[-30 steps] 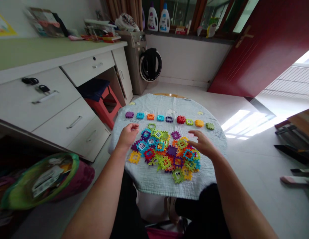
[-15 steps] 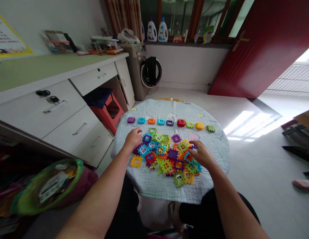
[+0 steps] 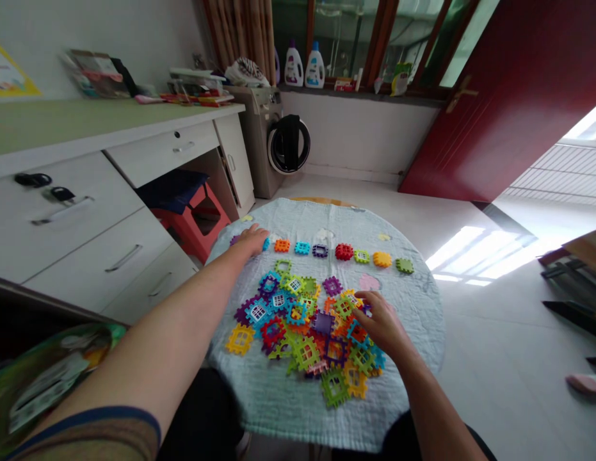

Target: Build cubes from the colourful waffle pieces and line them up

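Note:
My left hand (image 3: 253, 241) reaches over the left end of a row of small stacked plastic building tiles, its fingers stretched out. It partly covers a blue tile stack (image 3: 265, 244) and a purple stack (image 3: 234, 240). Whether it touches them I cannot tell. My right hand (image 3: 380, 317) hovers at the right side of a loose heap of colourful window-shaped tiles (image 3: 305, 352), thumb and fingers apart, nearest to a green tile (image 3: 344, 306). Further along the row are an orange stack (image 3: 281, 245), a red stack (image 3: 344, 251) and a yellow stack (image 3: 382, 259).
A pale cloth (image 3: 288, 406) covers the round table. On the left are a white drawer desk (image 3: 86, 237), a red stool (image 3: 201, 214) and a tub (image 3: 52, 365). Behind stands a washing machine (image 3: 262, 141) with its door open. A red door (image 3: 494, 109) is at the right.
My left hand has moved forward and left from beside the heap to the row's left end. My right hand stays by the heap. The view has shifted slightly.

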`<state>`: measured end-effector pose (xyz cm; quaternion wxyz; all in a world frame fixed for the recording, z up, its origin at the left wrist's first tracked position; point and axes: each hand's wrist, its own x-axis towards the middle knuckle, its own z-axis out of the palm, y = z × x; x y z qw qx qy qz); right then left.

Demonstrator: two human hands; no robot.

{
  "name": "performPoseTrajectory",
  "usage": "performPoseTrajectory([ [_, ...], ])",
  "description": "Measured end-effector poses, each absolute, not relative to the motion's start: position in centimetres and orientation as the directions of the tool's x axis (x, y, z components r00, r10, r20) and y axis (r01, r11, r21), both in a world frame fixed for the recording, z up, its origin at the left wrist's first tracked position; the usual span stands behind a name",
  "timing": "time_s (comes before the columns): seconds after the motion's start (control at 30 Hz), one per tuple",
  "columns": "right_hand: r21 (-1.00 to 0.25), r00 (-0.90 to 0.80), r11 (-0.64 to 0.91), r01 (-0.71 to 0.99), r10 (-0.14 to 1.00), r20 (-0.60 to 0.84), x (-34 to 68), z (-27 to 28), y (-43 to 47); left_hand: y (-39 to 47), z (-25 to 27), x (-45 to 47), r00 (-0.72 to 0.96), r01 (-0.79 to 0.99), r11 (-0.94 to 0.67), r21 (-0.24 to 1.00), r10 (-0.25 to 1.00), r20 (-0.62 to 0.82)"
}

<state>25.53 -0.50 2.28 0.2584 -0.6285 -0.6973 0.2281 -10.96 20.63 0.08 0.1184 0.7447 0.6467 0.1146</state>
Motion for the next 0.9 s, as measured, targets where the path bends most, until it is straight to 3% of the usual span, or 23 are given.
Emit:
performPoseTrajectory([
  [0.2, -0.649, -0.076, 0.092, 0.755, 0.996, 0.052, 25.2, 2.3, -0.5, 22.1, 0.4, -10.8, 0.176, 0.956, -0.143, 0.257, 0.978, -0.110],
  [0.37, -0.667, -0.069, 0.104, 0.738, 0.995, 0.079, 25.0, 2.4, -0.6, 21.8, 1.8, -10.4, 0.208, 0.952, -0.187, 0.242, 0.976, -0.067],
  [0.47, -0.676, -0.087, 0.116, 0.728, 0.993, 0.077, 24.8, 2.6, -0.5, 21.9, 2.6, -7.4, 0.296, 0.927, -0.277, 0.251, 0.954, -0.040],
  [0.63, -0.671, -0.092, 0.101, 0.734, 0.995, 0.050, 24.9, 2.8, -0.5, 22.2, 2.2, -0.6, 0.514, 0.855, -0.497, 0.147, 0.851, -0.107],
  [0.9, -0.671, -0.094, 0.082, 0.737, 0.995, 0.018, 25.0, 3.1, -0.5, 23.4, -0.5, 1.5, 0.489, 0.870, -0.490, 0.058, 0.843, -0.223],
])
